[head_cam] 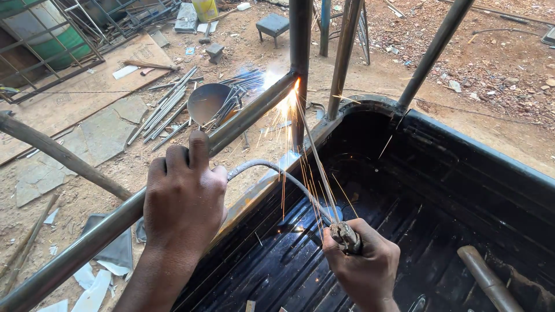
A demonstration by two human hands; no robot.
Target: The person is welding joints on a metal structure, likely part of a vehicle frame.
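Note:
My left hand point(184, 193) grips a long grey steel pipe point(243, 118) that slants up from lower left to a vertical steel post point(300, 34). My right hand point(364, 263) is closed on a welding electrode holder point(345, 236). A thin welding rod point(315, 151) runs from the holder up to the joint of pipe and post, where a bright arc point(291, 92) throws sparks downward. A grey cable point(260, 166) curves from between my hands toward the holder.
Below lies a black ribbed truck bed point(439, 190) with two more slanted steel tubes point(430, 55) rising from its rim. On the dirt ground lie a bundle of steel rods point(165, 110), a metal bowl point(207, 102), a window grille point(40, 49) and a small stool point(273, 24).

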